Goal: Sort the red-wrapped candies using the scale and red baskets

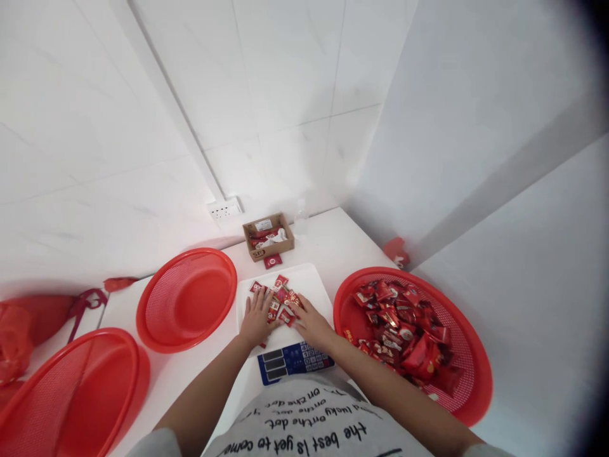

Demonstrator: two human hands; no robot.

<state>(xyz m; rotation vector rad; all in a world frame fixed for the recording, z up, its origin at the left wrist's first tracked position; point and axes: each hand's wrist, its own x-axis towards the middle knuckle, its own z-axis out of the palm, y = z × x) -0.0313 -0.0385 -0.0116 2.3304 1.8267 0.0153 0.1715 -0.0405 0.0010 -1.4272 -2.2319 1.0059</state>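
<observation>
Several small red candy packets (281, 296) lie in a loose cluster on the white weighing pan (311, 282) of a digital scale. My left hand (257, 318) rests over the cluster's left side, palm down, with its fingers spread. From the right, my right hand (311, 325) reaches onto the pan, fingers stretched out and touching packets at that edge. Parts of some packets are hidden beneath both hands. In front of the pan is the scale's blue keypad panel (295, 362), partly covered by my right wrist.
A red basket (346, 285) heaped with red packets stands at right. Two more red baskets (188, 298) are at left. Behind the scale, a small cardboard box (257, 252) holds packets, with a single red packet (273, 261) before it. A wall socket (225, 208) is behind.
</observation>
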